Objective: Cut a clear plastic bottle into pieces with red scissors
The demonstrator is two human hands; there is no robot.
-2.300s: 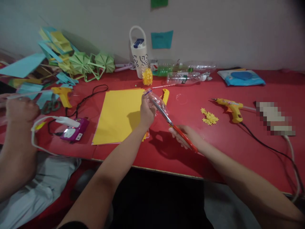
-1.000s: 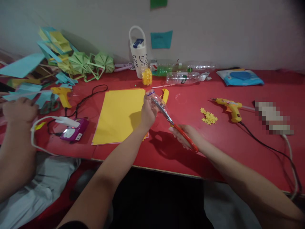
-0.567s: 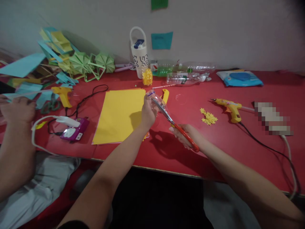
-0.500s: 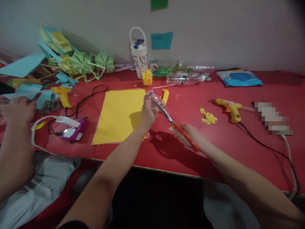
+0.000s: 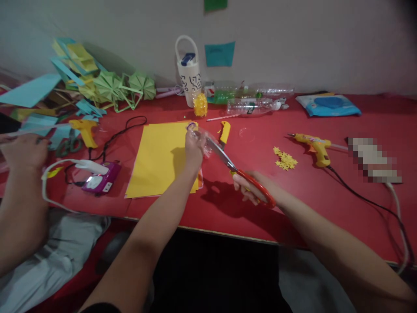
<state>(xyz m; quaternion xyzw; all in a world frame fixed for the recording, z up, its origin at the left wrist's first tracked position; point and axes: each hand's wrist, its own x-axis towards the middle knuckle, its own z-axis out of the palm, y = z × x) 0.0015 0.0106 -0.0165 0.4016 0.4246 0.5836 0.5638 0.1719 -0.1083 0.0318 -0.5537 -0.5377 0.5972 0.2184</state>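
Note:
My left hand [image 5: 194, 152] is closed around a clear plastic bottle piece [image 5: 207, 150] with a purple ring at its neck. In my right hand [image 5: 249, 187] are scissors [image 5: 230, 165] with red handles, their blades pointing up and left at the clear plastic. Whether the blades are cutting into it I cannot tell. Below my left hand lies a stack of yellow paper [image 5: 156, 161]. A yellow-handled cutter [image 5: 224, 134] rests just behind the scissors.
Glue guns lie at right [image 5: 312, 145] and left [image 5: 85, 130]. Yellow stars [image 5: 286, 159], plastic bottles [image 5: 250, 107], a white tumbler [image 5: 190, 82], wipes [image 5: 328, 105] and a purple power strip [image 5: 102, 177] are on the red table [image 5: 260, 143]. Another person's hand [image 5: 24, 150] is at far left.
My left hand has moved left with the clear plastic, now over the paper's edge. The scissors have shifted slightly, and their handles show more widely. The yellow cutter is more exposed.

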